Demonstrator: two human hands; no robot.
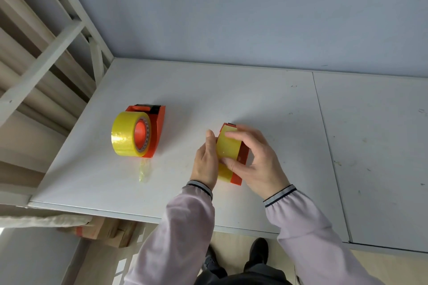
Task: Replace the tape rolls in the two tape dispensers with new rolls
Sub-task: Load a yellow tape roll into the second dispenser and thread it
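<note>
White tabletop (231, 90) against a pale wall, two orange tape dispensers on it.

Nearest, the left hand (205, 164) lies flat against a yellow roll (228, 148) while the right hand (257, 159) grasps that roll in its orange dispenser (244, 152); farther left, well apart, a second dispenser (157, 127) stands loaded with yellow tape (125, 134).
</note>
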